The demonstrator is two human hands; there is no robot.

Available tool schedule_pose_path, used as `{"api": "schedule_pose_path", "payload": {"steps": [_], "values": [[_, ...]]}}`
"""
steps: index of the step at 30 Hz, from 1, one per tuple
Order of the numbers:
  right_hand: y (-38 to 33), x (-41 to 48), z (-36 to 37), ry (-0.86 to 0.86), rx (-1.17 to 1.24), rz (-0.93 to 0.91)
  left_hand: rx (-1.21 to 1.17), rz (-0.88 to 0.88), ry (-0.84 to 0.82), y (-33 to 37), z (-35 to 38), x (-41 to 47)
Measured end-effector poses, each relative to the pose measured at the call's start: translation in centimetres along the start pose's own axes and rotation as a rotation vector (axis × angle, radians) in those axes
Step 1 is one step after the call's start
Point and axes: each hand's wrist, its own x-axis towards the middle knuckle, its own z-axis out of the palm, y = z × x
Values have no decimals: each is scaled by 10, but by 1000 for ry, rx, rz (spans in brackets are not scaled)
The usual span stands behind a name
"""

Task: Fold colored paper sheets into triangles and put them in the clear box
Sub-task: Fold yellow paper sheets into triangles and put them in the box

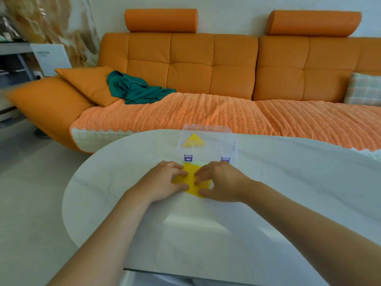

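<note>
Left hand: left hand (162,182) is resting on the left part of a yellow square paper sheet (192,178), bent fingers (182,172) pressing down on it
Left grip: cannot tell whether it is only pressing or pinching the sheet's edge, since the thumb side is partly hidden
Right hand: right hand (220,182) is lying on the right part of the same sheet, fingers stretched fairly flat on top, thumb sitting at the sheet's near corner
Right grip: loose and flat, pressing on the paper, not clasping it
Paper sheet: lying on the white oval table (288,172) with one corner pointing at the person, sitting between the two hands and just in front of the box
Pale green strip: showing at the far edge of the yellow sheet next to the box; cannot tell what it is
Clear box: clear plastic box (218,141) with two purple latches (188,157) facing the person is standing on the table near its far edge
Folded piece: a yellow folded paper triangle (193,140) is lying inside the clear box, on its left side, tip pointing away
Sofa: orange tufted sofa (206,69) is standing behind the table, with a ribbed orange cover lying over the seat
On sofa: crumpled dark green cloth (136,89) is lying beside an orange cushion (88,83); a plaid cushion (362,89) is leaning at the far right
</note>
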Motion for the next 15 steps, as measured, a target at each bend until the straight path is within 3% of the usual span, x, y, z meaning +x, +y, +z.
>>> {"api": "schedule_pose_path", "payload": {"steps": [3,5,9,13,15], "values": [[-4,0,5,80,-180,-204,-23,0,28,-1,2,3],[-4,3,7,140,-224,-242,-54,-12,32,1,1,2],[-7,3,-4,221,-96,-32,-34,47,89,15,-3,-1],[-3,-10,-18,420,-22,-21,-4,167,272,35,0,-1],[1,-22,-25,441,31,17,-30,176,325,49,5,0]]}}
